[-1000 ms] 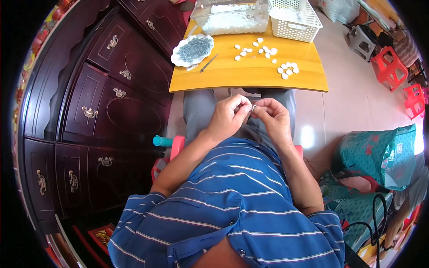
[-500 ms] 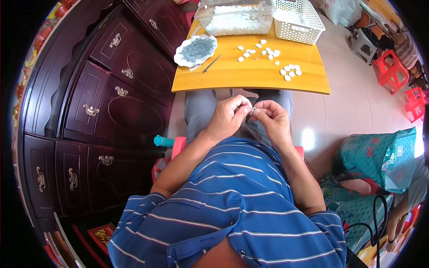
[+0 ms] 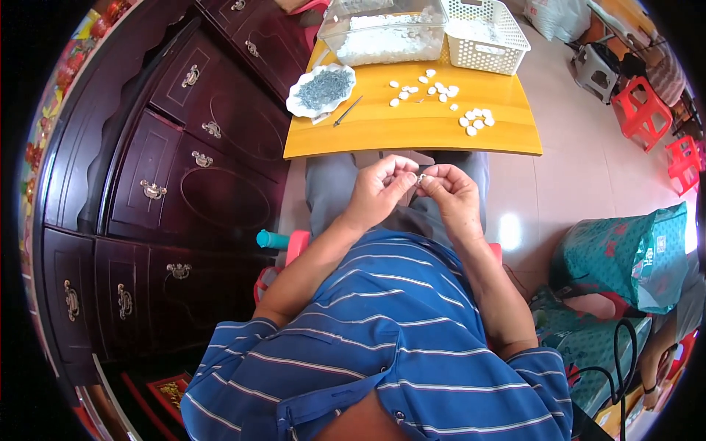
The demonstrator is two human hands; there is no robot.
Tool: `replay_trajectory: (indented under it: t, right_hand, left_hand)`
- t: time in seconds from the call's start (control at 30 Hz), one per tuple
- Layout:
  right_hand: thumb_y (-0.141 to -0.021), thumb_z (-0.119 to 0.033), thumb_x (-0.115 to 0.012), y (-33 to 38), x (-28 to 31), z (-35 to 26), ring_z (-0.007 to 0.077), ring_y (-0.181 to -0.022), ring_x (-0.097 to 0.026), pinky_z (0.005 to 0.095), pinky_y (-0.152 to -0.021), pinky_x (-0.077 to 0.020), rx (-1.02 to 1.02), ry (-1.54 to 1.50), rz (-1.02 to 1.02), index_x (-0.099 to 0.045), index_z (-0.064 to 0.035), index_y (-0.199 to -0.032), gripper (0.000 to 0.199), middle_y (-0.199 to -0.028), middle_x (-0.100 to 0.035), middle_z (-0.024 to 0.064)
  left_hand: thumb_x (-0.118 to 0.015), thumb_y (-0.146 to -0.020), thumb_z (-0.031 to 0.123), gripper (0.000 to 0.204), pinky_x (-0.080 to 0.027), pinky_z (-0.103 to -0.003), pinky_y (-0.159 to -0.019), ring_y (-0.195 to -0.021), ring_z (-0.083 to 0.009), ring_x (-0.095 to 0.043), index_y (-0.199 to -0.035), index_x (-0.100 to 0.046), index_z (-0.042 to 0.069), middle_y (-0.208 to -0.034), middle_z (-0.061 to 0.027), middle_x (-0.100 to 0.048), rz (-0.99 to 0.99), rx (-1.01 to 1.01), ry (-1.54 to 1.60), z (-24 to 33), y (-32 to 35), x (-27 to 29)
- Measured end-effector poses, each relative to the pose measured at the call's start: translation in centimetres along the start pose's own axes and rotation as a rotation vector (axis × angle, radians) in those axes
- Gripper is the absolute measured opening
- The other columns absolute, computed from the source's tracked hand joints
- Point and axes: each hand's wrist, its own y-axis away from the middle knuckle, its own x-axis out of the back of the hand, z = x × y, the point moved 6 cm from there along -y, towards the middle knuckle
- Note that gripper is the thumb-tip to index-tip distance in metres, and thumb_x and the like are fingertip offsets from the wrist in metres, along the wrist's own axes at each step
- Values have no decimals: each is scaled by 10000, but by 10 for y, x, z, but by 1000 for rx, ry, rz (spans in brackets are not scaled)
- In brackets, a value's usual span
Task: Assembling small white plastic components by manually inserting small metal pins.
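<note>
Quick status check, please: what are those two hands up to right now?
Left hand and right hand together over lap, pinching small metal piece. White discs untouched on yellow table. Nothing blocking.

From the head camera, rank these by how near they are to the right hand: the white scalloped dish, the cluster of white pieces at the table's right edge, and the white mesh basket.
1. Cluster of white pieces, just beyond the right hand, at the table's near right.
2. White scalloped dish of small grey parts, at the table's left.
3. White mesh basket, at the far right corner.
</note>
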Motion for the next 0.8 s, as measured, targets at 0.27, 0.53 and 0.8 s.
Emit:
replay_trajectory:
  t: [0.27,0.53,0.8]
  right_hand:
    - [-989,-42,-670,-3,10,-2,143,-890,-716,273,-852,-581,5,-11,2,-657,-3,-1071,91,-984,-747,98]
    - [-1008,-64,-654,-1,13,-3,129,-907,-710,271,-855,-565,-4,-6,0,-651,-24,-1077,79,-1006,-749,85]
    - [-1007,-89,-668,2,13,-7,88,-841,-657,228,-773,-507,4,-3,21,-665,-57,-1052,55,-949,-717,16]
  left_hand:
    - [-629,-1015,138,194,-458,-208,-606,-646,-41,-548,-1155,-677,14,-862,0,-666,115,51,-69,-49,-47,58]
    - [-729,-886,122,304,-540,-329,-685,-683,-182,-661,-1165,-689,11,-852,-80,-695,185,-253,-732,-69,-124,77]
    - [-753,-874,244,277,-552,-423,-738,-795,-312,-693,-1096,-737,79,-844,-121,-703,150,-207,-958,-83,-175,59]
